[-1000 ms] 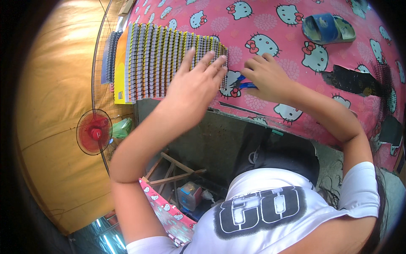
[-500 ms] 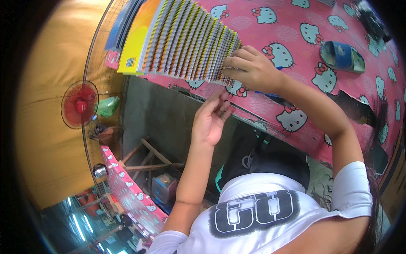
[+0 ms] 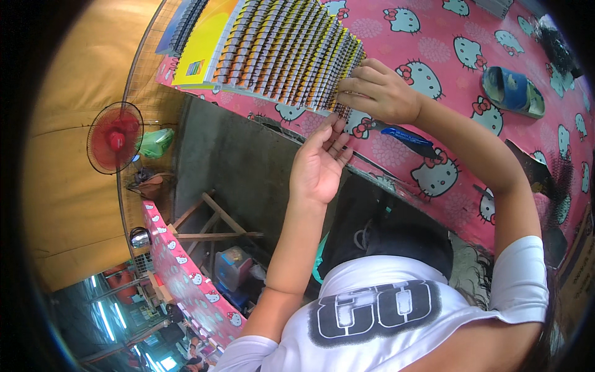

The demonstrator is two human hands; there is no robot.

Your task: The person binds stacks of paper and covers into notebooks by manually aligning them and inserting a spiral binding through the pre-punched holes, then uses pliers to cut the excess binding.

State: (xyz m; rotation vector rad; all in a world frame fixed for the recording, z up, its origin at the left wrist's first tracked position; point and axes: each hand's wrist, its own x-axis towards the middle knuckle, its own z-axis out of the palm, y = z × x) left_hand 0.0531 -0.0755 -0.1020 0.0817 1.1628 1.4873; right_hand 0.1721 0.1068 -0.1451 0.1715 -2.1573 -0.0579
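A long overlapping row of spiral-bound notebooks (image 3: 279,56) lies at the table's near edge, coils facing up, with a yellow cover showing at its left end. At the row's right end is my right hand (image 3: 384,93), its fingers bent down and closed over the coil edge of the last notebook; its fingertips are partly hidden. Just below that end, my left hand (image 3: 319,161) is turned palm up, fingers loosely apart. Its fingertips reach the lower corner of the end notebooks, and nothing shows in its palm.
The table (image 3: 384,155) has a pink cat-print cover, torn along its near edge. A blue pen-like item (image 3: 406,136) lies right of my hands. Farther right is a blue slipper (image 3: 511,92). A red fan (image 3: 116,139) and a wire rack stand left, and wooden legs (image 3: 217,220) below.
My left hand has risen to the lower corner of the row's right end. My right hand stays at that end. The whole view has shifted slightly.
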